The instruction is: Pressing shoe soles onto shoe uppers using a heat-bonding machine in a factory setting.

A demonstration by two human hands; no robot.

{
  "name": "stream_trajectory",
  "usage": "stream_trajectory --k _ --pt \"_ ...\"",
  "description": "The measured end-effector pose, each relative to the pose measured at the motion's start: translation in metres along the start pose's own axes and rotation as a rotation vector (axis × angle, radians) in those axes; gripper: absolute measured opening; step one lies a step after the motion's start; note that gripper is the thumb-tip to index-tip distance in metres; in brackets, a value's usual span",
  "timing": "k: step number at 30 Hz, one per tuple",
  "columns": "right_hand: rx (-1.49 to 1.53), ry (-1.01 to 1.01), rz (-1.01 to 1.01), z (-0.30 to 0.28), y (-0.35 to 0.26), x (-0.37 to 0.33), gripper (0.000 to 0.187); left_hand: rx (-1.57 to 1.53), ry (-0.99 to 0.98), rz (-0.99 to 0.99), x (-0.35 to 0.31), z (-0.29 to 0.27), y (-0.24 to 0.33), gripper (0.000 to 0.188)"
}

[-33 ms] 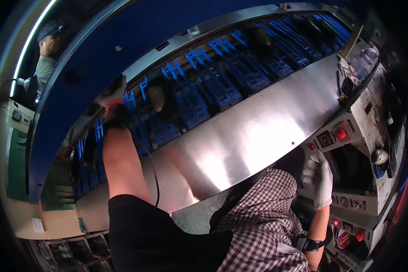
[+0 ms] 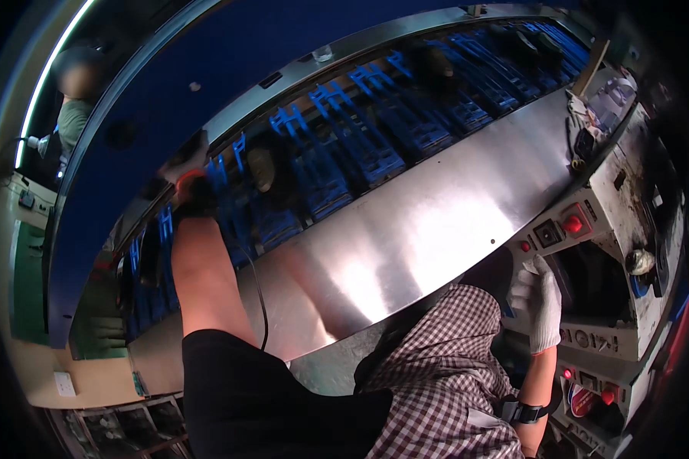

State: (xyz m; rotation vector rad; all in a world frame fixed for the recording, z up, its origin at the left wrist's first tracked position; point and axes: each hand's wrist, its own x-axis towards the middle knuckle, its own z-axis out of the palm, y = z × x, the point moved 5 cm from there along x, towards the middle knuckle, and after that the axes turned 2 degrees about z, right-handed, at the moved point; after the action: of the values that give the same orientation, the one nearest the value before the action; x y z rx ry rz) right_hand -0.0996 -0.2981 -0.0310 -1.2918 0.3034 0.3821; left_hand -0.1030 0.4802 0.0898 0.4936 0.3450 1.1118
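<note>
Left hand (image 2: 182,163) apparently reaching at blue-lit racks (image 2: 379,163), fingers unreadable; right hand (image 2: 542,302) half-curled, hold unclear; next needs careful clearance.

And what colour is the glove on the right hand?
The glove is white; it shows best in the head view.

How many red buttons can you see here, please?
4: an upper small button and an upper large button above the right hand; a lower small button and a lower large button right of its forearm. Others may be hidden.
</note>
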Motion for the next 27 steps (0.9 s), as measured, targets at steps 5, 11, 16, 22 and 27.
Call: stream_trajectory --k 5,11,16,22,27 --pt "0.069 -0.039 0.002 -0.001 -0.009 -0.007 0.061 0.453 -0.332 -0.178 0.025 0.003 0.022 0.058" --pt "0.011 0.000 0.009 -0.009 0.004 -0.007 0.071 0.967 -0.558 -0.145 -0.090 0.086 -0.108 0.064" --pt "0.046 -0.017 0.010 -0.015 0.000 -0.010 0.074 1.274 -1.035 -0.316 -0.211 0.139 -0.215 0.078" --pt "0.020 0.094 -0.009 -0.062 0.008 -0.018 0.072 1.434 -1.539 -0.292 -0.370 0.159 -0.312 0.081" --pt "-0.079 0.212 0.066 -0.108 0.049 -0.022 0.059 1.720 -1.569 0.723 -0.422 0.124 -0.341 0.061"
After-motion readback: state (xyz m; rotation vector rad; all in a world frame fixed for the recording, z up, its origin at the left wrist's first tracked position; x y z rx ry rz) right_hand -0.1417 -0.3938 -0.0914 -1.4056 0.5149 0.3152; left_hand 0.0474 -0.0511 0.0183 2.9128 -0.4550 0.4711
